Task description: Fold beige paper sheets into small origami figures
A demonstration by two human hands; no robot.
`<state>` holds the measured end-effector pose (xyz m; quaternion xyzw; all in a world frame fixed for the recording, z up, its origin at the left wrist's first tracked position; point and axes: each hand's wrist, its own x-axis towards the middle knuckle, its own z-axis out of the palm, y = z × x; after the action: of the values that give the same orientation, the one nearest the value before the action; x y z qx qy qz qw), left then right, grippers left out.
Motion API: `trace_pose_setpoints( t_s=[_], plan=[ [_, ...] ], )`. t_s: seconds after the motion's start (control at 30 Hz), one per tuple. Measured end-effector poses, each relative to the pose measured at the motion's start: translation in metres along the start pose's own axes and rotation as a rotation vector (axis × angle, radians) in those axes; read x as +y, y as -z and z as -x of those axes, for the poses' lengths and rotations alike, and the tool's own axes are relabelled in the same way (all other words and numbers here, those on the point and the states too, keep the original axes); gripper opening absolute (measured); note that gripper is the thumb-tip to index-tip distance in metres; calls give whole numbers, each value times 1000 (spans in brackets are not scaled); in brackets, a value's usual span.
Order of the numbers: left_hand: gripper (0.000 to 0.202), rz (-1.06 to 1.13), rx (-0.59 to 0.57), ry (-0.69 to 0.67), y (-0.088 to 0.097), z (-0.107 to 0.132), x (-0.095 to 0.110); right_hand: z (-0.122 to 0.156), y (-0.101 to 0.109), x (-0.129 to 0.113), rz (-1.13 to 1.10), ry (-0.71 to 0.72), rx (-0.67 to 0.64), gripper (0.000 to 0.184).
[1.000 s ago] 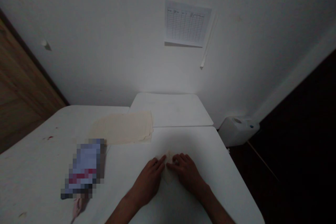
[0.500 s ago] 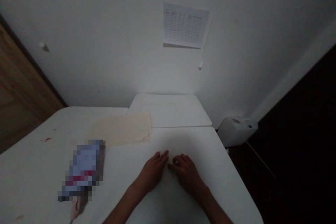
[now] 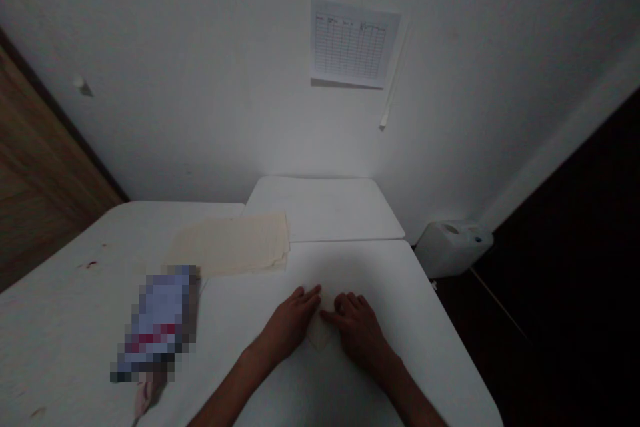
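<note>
Both my hands rest on a white table (image 3: 75,320) in dim light. My left hand (image 3: 290,323) lies flat with its fingers stretched forward. My right hand (image 3: 357,330) lies beside it, fingers pressed down. Between and under the two hands lies a small pale sheet of paper (image 3: 319,333), partly hidden; a pointed corner of it shows between the wrists. The fingertips of both hands touch it.
A stack of cream paper sheets (image 3: 233,243) lies further back on the left. A blurred-out flat object (image 3: 157,320) sits at the left. A second white table (image 3: 325,207) stands against the wall, under a printed chart (image 3: 353,43). A white container (image 3: 453,247) is on the dark floor, right.
The small paper stood up slightly between my fingertips a second ago; now it lies flat under both hands, which have spread and pressed down.
</note>
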<state>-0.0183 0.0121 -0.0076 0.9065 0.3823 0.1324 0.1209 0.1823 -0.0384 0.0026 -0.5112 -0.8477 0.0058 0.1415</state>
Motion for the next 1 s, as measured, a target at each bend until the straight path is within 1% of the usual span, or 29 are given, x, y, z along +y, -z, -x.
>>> trace_pose_setpoints(
  t_s=[0.27, 0.43, 0.6, 0.7, 0.8, 0.9, 1.0],
  plan=[
    [47, -39, 3, -8, -3, 2, -1, 21, 4, 17, -9, -137, 26, 41],
    [49, -56, 9, -4, -7, 3, -3, 32, 4, 26, 0, -175, 36, 47],
    [47, -66, 16, -10, -6, 4, 0, 36, 2, 28, -24, -197, 74, 47],
    [49, -62, 21, 4, -6, 5, 0, 36, 0, 28, -49, -192, 126, 42],
    [48, -40, 31, 3, -6, 4, -1, 32, -1, 26, -74, -158, 175, 35],
    [35, -10, 45, 6, -3, 1, -1, 23, -1, 21, -98, -109, 181, 29],
    [24, 19, 74, 25, 1, -3, 2, 8, 1, 14, -85, -86, 145, 22]
  ],
)
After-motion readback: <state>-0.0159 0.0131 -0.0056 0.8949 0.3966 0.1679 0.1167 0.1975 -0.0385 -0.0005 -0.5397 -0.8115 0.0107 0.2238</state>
